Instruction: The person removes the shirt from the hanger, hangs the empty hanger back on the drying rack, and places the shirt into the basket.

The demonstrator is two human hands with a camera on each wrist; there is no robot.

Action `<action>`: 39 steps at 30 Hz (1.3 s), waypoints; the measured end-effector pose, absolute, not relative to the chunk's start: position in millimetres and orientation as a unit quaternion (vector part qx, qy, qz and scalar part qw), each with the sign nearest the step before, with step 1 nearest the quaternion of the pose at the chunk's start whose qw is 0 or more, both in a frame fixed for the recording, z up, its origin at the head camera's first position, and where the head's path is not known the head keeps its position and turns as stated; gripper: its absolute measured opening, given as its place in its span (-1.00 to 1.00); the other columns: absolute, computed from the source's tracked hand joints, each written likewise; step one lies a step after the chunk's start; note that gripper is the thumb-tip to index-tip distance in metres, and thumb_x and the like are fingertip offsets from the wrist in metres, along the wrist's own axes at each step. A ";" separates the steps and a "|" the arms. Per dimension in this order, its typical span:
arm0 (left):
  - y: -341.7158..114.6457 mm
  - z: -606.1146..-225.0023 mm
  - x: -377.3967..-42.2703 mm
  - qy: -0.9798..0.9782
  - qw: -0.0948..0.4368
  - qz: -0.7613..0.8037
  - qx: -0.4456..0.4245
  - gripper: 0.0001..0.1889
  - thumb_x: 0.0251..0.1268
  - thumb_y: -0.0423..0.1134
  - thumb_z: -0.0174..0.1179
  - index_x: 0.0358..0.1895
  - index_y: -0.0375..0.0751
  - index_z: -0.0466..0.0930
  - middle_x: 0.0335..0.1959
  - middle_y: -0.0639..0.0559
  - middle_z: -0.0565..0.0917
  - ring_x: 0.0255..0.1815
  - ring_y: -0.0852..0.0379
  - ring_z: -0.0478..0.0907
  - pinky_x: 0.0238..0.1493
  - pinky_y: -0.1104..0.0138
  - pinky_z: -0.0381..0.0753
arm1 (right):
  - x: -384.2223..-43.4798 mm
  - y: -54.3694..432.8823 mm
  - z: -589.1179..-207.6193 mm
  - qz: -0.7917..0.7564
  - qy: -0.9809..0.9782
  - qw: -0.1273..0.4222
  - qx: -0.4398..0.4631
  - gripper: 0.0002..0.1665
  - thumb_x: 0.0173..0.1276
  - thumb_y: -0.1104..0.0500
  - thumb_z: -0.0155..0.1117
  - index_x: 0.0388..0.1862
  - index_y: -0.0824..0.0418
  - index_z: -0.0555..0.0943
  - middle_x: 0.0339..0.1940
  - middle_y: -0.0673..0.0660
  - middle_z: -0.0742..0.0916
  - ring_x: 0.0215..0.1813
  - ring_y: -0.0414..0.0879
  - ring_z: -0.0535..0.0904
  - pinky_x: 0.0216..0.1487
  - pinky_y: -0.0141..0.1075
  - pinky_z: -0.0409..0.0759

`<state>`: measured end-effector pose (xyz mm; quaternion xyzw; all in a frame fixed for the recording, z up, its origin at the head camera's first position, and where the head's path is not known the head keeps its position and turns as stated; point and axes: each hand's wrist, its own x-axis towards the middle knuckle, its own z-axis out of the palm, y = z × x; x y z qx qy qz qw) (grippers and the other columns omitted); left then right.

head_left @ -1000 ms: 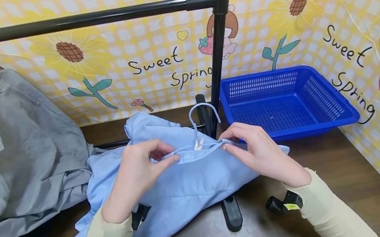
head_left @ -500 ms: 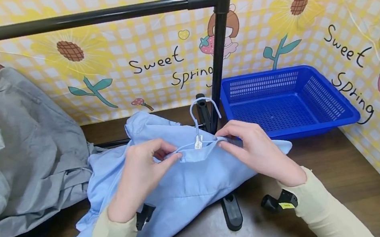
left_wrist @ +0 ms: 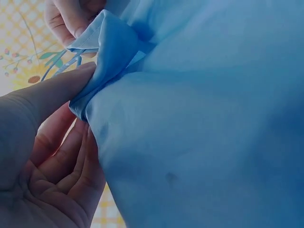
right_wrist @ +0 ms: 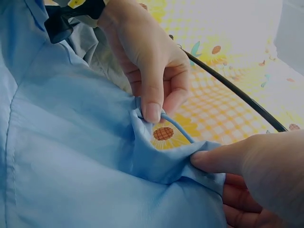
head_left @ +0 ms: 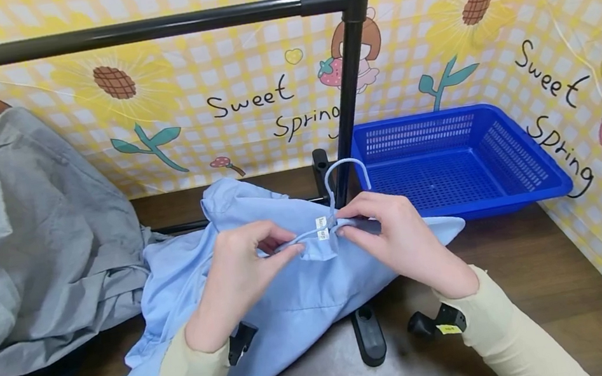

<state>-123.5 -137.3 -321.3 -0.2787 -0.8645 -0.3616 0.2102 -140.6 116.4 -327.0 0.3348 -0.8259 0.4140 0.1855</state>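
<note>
A light blue shirt (head_left: 302, 322) lies spread over the table and the rack's base, its collar lifted between my hands. A light blue hanger (head_left: 343, 161) sits in the neck opening, its hook pointing up beside a white label (head_left: 321, 229). My left hand (head_left: 240, 270) pinches the left side of the collar between thumb and fingers. On the opposite side, my right hand (head_left: 402, 231) pinches the collar near the base of the hook. In the right wrist view, a hanger arm (right_wrist: 178, 127) spans the gap between both hands. The rest of the hanger is hidden by cloth.
A black garment rack (head_left: 348, 91) stands behind the shirt, its crossbar (head_left: 140, 30) running left. Grey clothing (head_left: 55, 248) with a dark garment bunches up at left. At right is a blue perforated basket (head_left: 465, 206). One black rack foot (head_left: 370, 339) sticks out forward.
My left hand has shifted right, narrowing the gap to my right hand, which has edged slightly left. The hanger's hook has moved right and now stands over the right fingers.
</note>
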 end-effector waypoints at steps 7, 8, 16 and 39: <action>-139.5 -321.7 -125.1 -0.868 0.193 -0.367 -0.272 -0.85 0.05 -0.27 0.60 -0.33 -0.10 0.80 -0.44 0.23 0.70 -0.45 0.33 0.58 -0.36 0.34 0.63 | -144.5 121.0 -325.5 0.416 -0.831 0.167 0.329 -0.83 0.28 0.31 0.51 -0.15 0.16 0.79 -0.21 -0.09 0.75 -0.16 -0.22 0.63 -0.14 -0.25 0.62; -140.4 -322.1 -125.4 -0.869 0.193 -0.367 -0.271 -0.85 0.05 -0.27 0.60 -0.33 -0.09 0.80 -0.44 0.23 0.70 -0.45 0.33 0.58 -0.37 0.34 0.63 | -145.1 122.0 -325.3 0.416 -0.832 0.165 0.327 -0.83 0.29 0.31 0.51 -0.15 0.15 0.79 -0.21 -0.09 0.75 -0.17 -0.22 0.63 -0.14 -0.26 0.62; -152.0 -326.3 -126.8 -0.878 0.188 -0.358 -0.256 -0.86 0.07 -0.26 0.59 -0.33 -0.04 0.81 -0.42 0.27 0.71 -0.43 0.33 0.59 -0.37 0.26 0.64 | -147.6 127.1 -323.2 0.424 -0.834 0.151 0.319 -0.83 0.31 0.31 0.48 -0.14 0.13 0.78 -0.21 -0.10 0.74 -0.19 -0.21 0.59 -0.17 -0.27 0.61; -164.9 -334.4 -122.3 -0.882 0.186 -0.342 -0.266 -0.87 0.12 -0.30 0.55 -0.35 -0.06 0.76 -0.47 0.25 0.66 -0.44 0.32 0.55 -0.40 0.21 0.60 | -151.2 125.3 -320.4 0.429 -0.839 0.144 0.302 -0.82 0.27 0.30 0.52 -0.16 0.13 0.81 -0.23 -0.12 0.75 -0.19 -0.22 0.60 -0.19 -0.27 0.61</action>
